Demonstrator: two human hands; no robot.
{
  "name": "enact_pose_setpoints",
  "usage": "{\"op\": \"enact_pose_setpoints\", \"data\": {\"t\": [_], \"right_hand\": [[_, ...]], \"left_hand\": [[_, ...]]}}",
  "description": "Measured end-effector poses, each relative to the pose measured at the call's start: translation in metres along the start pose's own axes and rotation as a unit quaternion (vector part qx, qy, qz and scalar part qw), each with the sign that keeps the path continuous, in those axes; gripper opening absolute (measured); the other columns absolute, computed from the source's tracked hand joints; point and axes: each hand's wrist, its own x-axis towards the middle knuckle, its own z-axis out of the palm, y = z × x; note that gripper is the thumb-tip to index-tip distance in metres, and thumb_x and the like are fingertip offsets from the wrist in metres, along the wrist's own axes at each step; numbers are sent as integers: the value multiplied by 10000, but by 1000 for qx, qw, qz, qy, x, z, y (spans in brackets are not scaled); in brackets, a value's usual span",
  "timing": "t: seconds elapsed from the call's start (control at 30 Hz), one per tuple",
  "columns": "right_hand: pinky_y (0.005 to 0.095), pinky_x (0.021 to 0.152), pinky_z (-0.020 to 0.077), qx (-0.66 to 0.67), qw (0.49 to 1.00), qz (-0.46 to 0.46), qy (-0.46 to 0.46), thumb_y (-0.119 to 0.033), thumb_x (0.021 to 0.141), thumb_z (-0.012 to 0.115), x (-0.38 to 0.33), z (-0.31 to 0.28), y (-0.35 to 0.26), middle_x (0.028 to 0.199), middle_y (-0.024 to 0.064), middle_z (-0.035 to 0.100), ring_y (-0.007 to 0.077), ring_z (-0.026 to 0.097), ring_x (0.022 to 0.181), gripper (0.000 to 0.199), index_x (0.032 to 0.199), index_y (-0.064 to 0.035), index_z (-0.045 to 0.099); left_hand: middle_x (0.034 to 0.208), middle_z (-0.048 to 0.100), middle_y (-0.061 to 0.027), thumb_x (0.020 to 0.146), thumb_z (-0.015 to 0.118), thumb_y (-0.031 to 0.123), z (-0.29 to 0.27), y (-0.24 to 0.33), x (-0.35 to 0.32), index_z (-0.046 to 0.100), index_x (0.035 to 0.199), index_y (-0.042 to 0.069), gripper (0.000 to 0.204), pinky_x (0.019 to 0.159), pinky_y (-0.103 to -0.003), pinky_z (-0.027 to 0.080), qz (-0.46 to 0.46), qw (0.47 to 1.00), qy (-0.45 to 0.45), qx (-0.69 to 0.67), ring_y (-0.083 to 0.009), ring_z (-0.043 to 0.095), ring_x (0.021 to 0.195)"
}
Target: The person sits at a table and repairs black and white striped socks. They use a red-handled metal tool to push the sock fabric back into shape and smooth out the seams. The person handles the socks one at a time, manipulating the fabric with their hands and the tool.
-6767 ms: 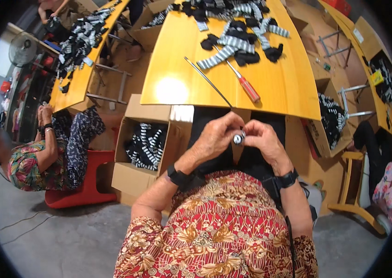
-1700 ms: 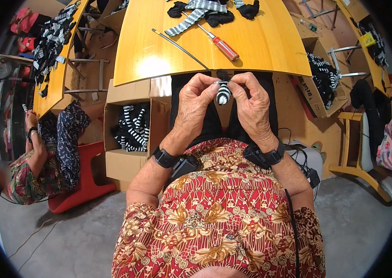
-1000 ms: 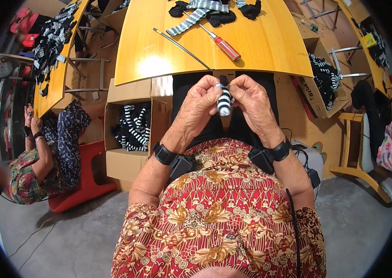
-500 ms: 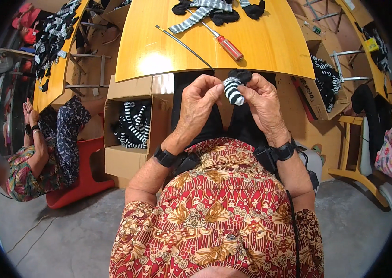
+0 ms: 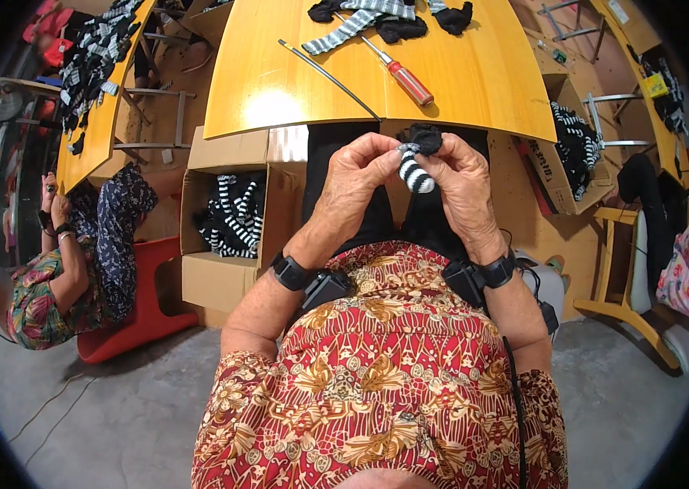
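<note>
Sock (image 5: 414, 169), striped black and white and rolled up, sits at upper centre of the frame, pinched between both hands: left hand (image 5: 354, 175) and right hand (image 5: 462, 175) clamp it from either side, just below the yellow surface (image 5: 475, 90) with a screwdriver (image 5: 403, 75).

Bare tabletop (image 5: 279, 90) ahead lies open (screwdriver (image 5: 400, 73) and thin rod (image 5: 328, 77) cross it).

Yellow wooden tables (image 5: 279, 73), grey floor (image 5: 116, 407)
</note>
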Motion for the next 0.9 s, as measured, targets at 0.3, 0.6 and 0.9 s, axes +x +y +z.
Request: {"op": "enact_pose_setpoints", "data": {"t": [0.3,0.6,0.9], "right_hand": [[216,744,463,166,983,83,-6,-74,903,640,5,5,11,846,-27,629,43,566,786,26,918,-52,639],[193,693,428,58,997,24,34,-79,885,665,11,8,9,781,-40,599,31,522,742,36,880,-50,644],[186,643,381,76,995,56,14,-116,892,669,8,10,10,807,-39,613,21,491,714,55,890,-70,639]], "left_hand": [[872,600,22,959,585,159,-6,-6,10,562,1040,83,114,603,-192,431,-57,956,-98,-271,-27,485,630],[877,591,21,951,590,129,-1,-3,13,568,994,83,66,610,-178,445,-37,988,24,-151,-40,522,677],[862,574,17,951,587,113,-5,-8,12,541,945,93,51,585,-160,465,-41,982,54,-178,-35,551,720]]}}
